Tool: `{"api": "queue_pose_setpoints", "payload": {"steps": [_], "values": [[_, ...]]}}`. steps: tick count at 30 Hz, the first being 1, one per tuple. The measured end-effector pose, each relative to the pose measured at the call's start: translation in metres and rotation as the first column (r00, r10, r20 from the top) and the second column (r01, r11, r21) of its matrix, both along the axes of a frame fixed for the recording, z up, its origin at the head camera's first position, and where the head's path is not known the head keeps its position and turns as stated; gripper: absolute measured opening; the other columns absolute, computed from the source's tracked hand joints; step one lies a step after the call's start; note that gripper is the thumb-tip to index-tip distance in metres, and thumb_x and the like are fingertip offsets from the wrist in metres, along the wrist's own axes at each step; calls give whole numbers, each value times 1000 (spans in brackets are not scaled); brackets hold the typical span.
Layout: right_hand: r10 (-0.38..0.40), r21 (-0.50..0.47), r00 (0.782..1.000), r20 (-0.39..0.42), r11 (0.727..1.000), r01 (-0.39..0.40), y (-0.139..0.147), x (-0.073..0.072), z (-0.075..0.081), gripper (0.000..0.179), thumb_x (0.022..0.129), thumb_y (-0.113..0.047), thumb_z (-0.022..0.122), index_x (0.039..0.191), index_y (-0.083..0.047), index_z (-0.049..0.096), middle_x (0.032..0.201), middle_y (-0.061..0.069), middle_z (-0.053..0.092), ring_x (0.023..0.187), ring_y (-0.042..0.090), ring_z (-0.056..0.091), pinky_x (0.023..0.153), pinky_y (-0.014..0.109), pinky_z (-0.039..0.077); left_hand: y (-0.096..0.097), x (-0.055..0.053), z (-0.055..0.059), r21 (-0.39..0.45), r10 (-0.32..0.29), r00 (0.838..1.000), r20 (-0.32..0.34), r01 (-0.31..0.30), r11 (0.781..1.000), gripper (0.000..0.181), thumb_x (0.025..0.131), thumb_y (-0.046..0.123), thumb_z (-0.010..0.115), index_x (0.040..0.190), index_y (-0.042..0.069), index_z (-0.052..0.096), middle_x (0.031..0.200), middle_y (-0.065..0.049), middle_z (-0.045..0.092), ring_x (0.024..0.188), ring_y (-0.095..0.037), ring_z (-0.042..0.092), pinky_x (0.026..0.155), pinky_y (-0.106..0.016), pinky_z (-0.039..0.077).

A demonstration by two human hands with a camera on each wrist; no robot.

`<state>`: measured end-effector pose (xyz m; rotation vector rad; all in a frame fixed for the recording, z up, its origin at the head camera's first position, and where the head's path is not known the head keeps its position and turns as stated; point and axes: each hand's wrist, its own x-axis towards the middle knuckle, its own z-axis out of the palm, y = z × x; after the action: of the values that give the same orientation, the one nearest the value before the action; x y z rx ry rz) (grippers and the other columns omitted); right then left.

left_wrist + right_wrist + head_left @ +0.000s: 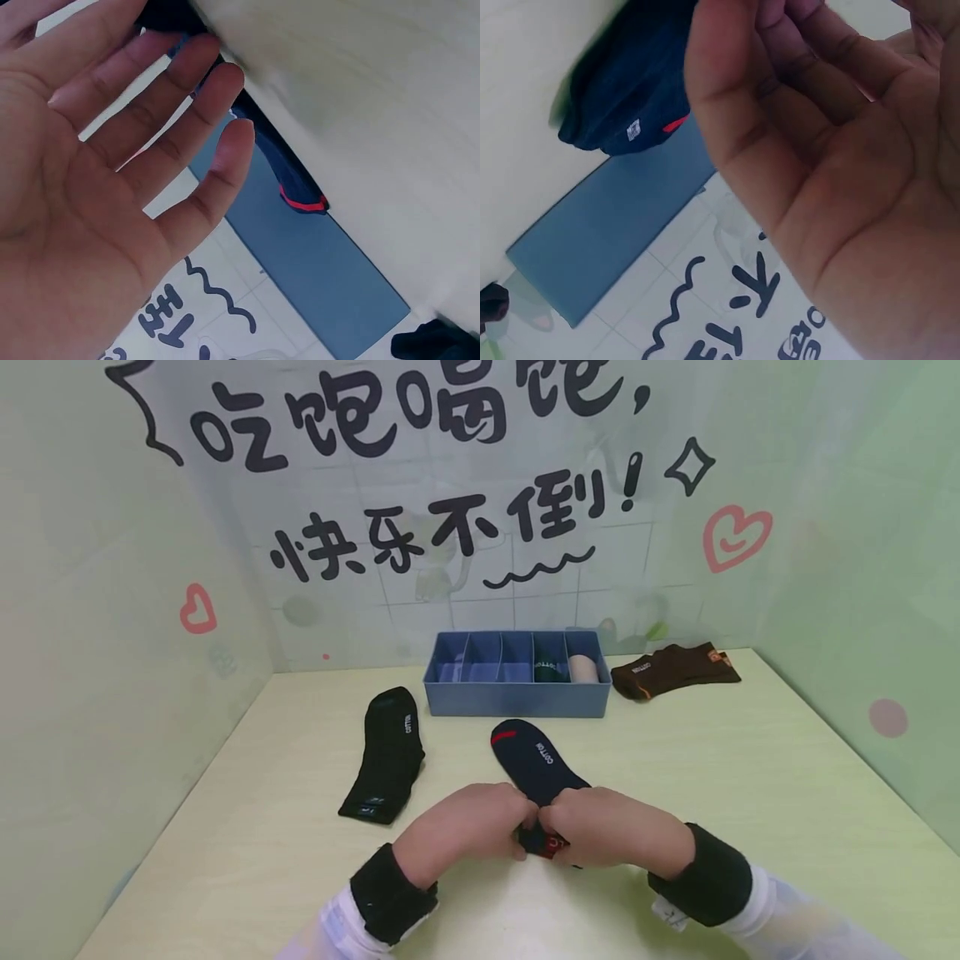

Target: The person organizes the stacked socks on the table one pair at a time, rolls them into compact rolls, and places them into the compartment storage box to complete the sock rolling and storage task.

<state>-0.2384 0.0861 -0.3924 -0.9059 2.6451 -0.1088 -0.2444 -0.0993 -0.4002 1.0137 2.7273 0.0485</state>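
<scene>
black lettering (465,529) and a pink heart outline (737,538) mark the pale backdrop (337,639) beyond the light-coloured table (750,793).

Middle sock (536,768) on table (712,760), before compartment box (517,700)

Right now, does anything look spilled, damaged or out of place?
Nothing stands out. The blue box stands upright; the black sock and brown sock lie on the table. The hands hide part of the navy sock, so that portion can't be judged.
</scene>
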Motion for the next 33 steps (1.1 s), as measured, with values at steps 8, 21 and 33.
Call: {"api": "queue_pose_setpoints", "payload": {"steps": [8, 21, 33], "values": [[161, 59, 956, -245, 987, -151, 5, 15, 5, 19, 86, -26, 90, 89, -15, 75, 73, -2, 66, 62, 12, 53, 62, 30, 53, 9, 13, 4, -116, -91, 979, -184, 70, 991, 28, 85, 43, 90, 70, 25, 74, 69, 13, 64, 64, -4, 50, 59, -23, 40], [448, 347, 551, -704, 894, -284, 1, 42, -23, 19, 79, -24, 88, 69, -24, 73, 62, -4, 57, 52, 15, 47, 45, 29, 37, 13, 30, -2, -152, -158, 908, -388, 106, 983, 13, 89, 28, 81, 77, 25, 77, 73, 7, 67, 66, -11, 57, 57, -29, 43], [396, 97, 801, -449, 913, -396, 14, 10, -17, 17, 87, -22, 82, 74, -20, 72, 64, -8, 56, 55, 7, 44, 53, 23, 37, 14, 40, -1, -47, -58, 920, -388, 44, 998, 18, 92, 41, 82, 83, 26, 76, 77, 9, 64, 67, -10, 53, 56, -26, 37]]}}
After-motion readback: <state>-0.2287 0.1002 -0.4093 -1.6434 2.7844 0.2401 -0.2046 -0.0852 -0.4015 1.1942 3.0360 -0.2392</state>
